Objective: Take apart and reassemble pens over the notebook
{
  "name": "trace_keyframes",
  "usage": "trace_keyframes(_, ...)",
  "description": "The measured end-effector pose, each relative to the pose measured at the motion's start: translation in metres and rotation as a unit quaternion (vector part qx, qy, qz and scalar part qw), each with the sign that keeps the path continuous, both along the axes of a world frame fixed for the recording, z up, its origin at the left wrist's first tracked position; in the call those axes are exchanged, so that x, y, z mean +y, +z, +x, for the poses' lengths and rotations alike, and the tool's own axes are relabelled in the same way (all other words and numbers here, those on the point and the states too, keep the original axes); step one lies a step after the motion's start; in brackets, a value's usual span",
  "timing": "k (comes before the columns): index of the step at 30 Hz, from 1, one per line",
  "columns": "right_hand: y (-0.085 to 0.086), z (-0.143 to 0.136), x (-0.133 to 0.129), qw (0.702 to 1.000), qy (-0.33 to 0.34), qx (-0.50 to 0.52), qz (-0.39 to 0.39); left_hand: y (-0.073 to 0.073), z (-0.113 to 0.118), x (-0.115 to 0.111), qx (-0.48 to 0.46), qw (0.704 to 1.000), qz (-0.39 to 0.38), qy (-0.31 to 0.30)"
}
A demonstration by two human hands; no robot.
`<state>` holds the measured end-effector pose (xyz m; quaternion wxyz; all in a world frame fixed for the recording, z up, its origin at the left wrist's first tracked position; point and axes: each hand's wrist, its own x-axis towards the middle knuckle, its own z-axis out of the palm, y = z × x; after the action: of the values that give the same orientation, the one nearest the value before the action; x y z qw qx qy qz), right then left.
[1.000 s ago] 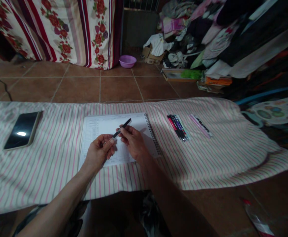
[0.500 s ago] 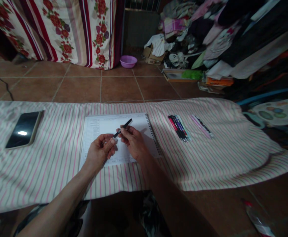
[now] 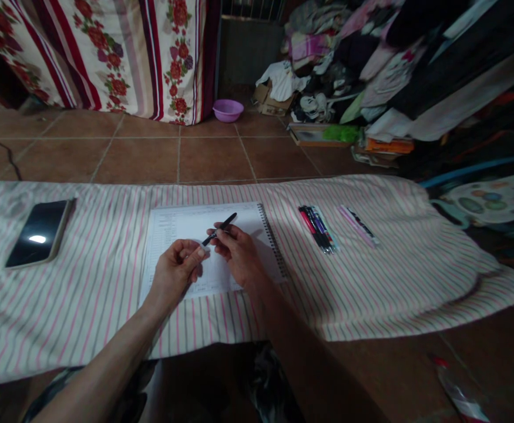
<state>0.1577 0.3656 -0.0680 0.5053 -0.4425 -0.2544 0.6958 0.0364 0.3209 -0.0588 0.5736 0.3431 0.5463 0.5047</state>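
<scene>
Above the notebook (image 3: 208, 247), the black pen (image 3: 219, 228) slants from lower left to upper right, right hand (image 3: 238, 254) fingers clamped mid-barrel, left hand (image 3: 177, 271) fingers pinching its lower tip.

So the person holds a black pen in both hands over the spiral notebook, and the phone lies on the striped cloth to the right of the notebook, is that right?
Not quite. In the head view the phone lies to the left of the spiral notebook, not the right. The rest holds: both hands, left hand and right hand, hold the black pen over the notebook on the striped cloth.
</scene>
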Motion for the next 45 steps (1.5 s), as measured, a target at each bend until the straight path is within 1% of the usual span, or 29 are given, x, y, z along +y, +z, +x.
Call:
trace_keyframes(5, -0.0022, 0.0004, 0.0006, 1.000, -0.005, -0.010, 0.005, 0.0004, 0.0011, -0.0015, -0.026, 1.000, -0.005, -0.007)
trace_keyframes(11, -0.0008, 0.0008, 0.0011, 0.999, -0.031, -0.016, -0.002, 0.0040, 0.0025, -0.0027, -0.026, 0.998, -0.047, -0.010)
trace_keyframes(19, -0.0008, 0.0013, 0.0018, 1.000, -0.028, -0.012, -0.003, 0.0012, 0.0018, -0.0024, -0.032, 0.999, -0.036, -0.006)
trace_keyframes(26, 0.0008, 0.0014, 0.0010, 1.000, -0.026, -0.001, 0.001, 0.0013, 0.0011, -0.0006, -0.045, 0.998, -0.045, 0.002)
trace_keyframes(30, -0.0002, 0.0010, 0.0012, 1.000, -0.028, -0.007, 0.004, 0.0009, 0.0013, 0.0000, -0.054, 0.998, -0.045, 0.008)
trace_keyframes(35, -0.0016, 0.0005, 0.0023, 0.999, -0.039, -0.016, 0.000, 0.0005, 0.0015, -0.0011, -0.041, 0.999, -0.034, 0.004)
trace_keyframes(41, -0.0023, 0.0002, 0.0014, 0.999, -0.036, -0.035, 0.004, 0.0004, 0.0023, -0.0021, -0.036, 0.999, -0.029, 0.009)
trace_keyframes(45, -0.0018, -0.0003, 0.0012, 0.999, -0.035, -0.040, 0.004, -0.0010, 0.0020, -0.0020, -0.038, 0.999, -0.024, -0.001)
